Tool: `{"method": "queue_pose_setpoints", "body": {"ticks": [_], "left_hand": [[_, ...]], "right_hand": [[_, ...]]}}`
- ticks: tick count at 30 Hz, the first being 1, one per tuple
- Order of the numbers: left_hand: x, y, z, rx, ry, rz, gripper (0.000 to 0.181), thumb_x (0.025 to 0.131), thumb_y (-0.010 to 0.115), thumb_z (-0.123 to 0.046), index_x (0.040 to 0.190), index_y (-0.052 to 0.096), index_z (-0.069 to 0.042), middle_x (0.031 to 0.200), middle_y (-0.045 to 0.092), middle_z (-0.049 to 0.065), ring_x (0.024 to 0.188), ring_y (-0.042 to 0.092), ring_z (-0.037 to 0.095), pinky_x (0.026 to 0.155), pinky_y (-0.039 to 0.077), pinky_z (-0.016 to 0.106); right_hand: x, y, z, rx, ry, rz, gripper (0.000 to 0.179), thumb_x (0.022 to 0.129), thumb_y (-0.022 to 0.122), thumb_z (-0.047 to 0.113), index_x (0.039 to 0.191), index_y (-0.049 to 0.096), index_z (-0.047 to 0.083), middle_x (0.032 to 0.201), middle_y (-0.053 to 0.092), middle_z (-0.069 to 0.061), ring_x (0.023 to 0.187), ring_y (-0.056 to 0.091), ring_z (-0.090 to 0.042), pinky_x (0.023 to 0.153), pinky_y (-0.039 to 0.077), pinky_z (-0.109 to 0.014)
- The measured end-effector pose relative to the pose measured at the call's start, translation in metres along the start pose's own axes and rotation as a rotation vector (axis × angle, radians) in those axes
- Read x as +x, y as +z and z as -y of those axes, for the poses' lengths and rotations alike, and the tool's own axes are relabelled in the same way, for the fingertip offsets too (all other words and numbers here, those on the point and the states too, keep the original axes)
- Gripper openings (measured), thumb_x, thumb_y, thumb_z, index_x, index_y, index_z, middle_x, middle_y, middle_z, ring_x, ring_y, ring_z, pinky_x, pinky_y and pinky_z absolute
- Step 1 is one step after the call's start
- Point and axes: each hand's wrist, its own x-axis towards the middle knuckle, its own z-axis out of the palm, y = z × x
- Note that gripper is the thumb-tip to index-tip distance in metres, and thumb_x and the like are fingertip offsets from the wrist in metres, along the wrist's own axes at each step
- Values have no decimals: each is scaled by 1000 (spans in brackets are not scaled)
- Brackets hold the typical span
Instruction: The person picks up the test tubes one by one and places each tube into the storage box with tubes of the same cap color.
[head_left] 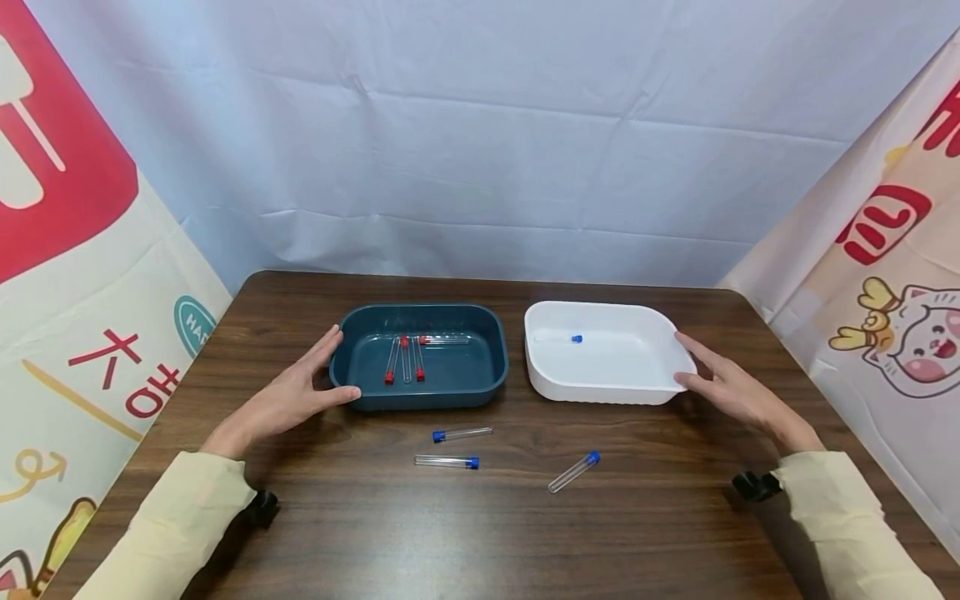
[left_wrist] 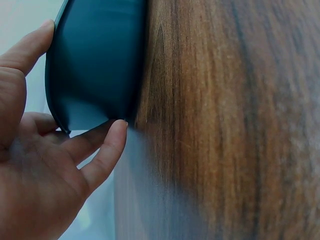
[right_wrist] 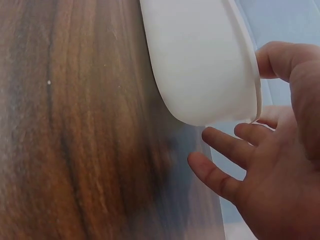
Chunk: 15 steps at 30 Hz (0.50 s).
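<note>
My left hand (head_left: 296, 387) rests against the left end of a dark teal plastic basin (head_left: 420, 402), its thumb on the front rim and fingers spread along the end wall. Inside lie several clear test tubes with red caps (head_left: 406, 358). At the right end of a white basin (head_left: 600, 392), my right hand (head_left: 723, 385) touches the rim with thumb and fingertips, other fingers spread below it in the right wrist view. One blue-capped tube (head_left: 576, 339) lies in the white basin. Three more blue-capped tubes, an upper one (head_left: 463, 434), a lower one (head_left: 446, 462) and a slanted one (head_left: 574, 472), lie in front.
Both basins stand side by side on a brown wood-grain table (head_left: 480, 533), a narrow gap between them. A pale cloth (head_left: 480, 150) hangs behind the table's back edge. Printed cloths flank it, one on the left (head_left: 90, 333) and one on the right (head_left: 900, 333).
</note>
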Motion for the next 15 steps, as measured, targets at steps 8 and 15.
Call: {"method": "queue_pose_setpoints", "body": {"ticks": [8, 15], "left_hand": [[0, 1, 0, -5, -2, -1, 102, 97, 69, -52, 168, 5, -14, 174, 0, 10, 154, 16, 47, 114, 27, 70], [0, 0, 0, -5, -4, -1, 102, 97, 69, -52, 168, 6, -15, 174, 0, 10, 154, 15, 46, 114, 26, 70]], "right_hand": [[-2, 3, 2, 30, -10, 7, 80, 105, 62, 32, 167, 14, 11, 167, 18, -27, 149, 21, -52, 109, 27, -68], [-5, 5, 1, 65, -44, -15, 82, 102, 67, 25, 166, 18, 10, 166, 21, -26, 146, 27, -47, 106, 36, -20]]}}
